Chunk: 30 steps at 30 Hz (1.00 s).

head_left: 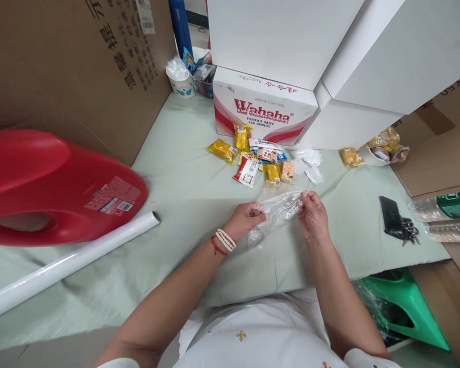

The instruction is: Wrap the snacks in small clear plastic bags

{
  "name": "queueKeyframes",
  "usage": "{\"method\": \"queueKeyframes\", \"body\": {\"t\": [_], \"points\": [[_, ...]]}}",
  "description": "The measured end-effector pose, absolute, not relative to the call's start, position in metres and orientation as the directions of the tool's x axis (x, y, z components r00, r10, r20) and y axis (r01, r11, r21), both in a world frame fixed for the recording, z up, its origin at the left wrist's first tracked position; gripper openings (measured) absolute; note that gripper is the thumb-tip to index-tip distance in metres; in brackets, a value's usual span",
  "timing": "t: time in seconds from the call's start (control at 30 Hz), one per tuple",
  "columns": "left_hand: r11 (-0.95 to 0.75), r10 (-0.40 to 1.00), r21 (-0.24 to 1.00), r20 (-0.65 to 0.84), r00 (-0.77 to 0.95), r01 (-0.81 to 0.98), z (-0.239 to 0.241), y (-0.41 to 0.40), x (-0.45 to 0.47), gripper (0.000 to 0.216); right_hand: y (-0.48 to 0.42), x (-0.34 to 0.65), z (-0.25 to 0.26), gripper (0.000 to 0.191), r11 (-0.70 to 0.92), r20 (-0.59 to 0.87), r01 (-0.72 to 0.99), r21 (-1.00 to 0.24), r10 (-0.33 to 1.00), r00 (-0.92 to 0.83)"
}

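A clear plastic bag [278, 212] is stretched between my two hands above the green cloth. My left hand [247, 220], with a beaded bracelet and a red string at the wrist, pinches its left edge. The other edge sits in the pinched fingers of my right hand [313, 213]. Just beyond the bag lies a loose pile of wrapped snacks, among them a yellow packet [223, 151], a red and white packet [247, 170] and another yellow packet [272, 174]. Crumpled clear plastic [309, 162] lies to the right of the pile.
A Wahaha carton [264, 110] stands behind the snacks, below white boxes [283, 36]. To the left are a red plastic piece [72, 168] and a white roll [80, 260]. On the right are a bowl of snacks [377, 156], keys [408, 230] and plastic bottles [458, 205].
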State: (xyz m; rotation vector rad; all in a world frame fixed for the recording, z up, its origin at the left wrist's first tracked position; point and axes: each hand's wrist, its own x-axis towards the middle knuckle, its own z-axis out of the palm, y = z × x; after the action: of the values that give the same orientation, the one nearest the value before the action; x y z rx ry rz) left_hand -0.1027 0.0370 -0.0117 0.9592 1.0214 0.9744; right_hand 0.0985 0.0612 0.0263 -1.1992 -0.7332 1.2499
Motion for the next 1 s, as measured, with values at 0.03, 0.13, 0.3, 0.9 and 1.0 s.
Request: {"method": "queueKeyframes", "body": {"t": [0.03, 0.13, 0.3, 0.9, 1.0], "points": [[0.243, 0.955, 0.946, -0.194, 0.226, -0.215, -0.011, 0.036, -0.103, 0.05, 0.06, 0.098, 0.028, 0.042, -0.075, -0.145, -0.3, -0.951, 0.965, 0.219], [0.161, 0.971, 0.934, -0.091, 0.222, -0.32, -0.009, 0.035, -0.101, 0.045, 0.053, 0.093, 0.033, 0.052, -0.116, -0.129, -0.293, -0.949, 0.991, 0.026], [0.17, 0.985, 0.911, -0.173, 0.026, -0.376, -0.015, 0.037, -0.098, 0.046, 0.036, 0.089, 0.032, 0.048, -0.303, -0.277, -0.133, -0.944, 0.943, -0.185], [0.469, 0.883, 0.763, -0.397, 0.25, -0.445, -0.005, 0.042, -0.114, 0.044, 0.04, 0.124, 0.023, 0.044, -0.322, -0.321, 0.079, -0.944, 0.947, 0.027], [0.475, 0.879, 0.752, -0.382, 0.284, -0.457, -0.005, 0.042, -0.115, 0.034, 0.041, 0.128, 0.024, 0.043, -0.322, -0.319, 0.064, -0.945, 0.946, 0.048]]}}
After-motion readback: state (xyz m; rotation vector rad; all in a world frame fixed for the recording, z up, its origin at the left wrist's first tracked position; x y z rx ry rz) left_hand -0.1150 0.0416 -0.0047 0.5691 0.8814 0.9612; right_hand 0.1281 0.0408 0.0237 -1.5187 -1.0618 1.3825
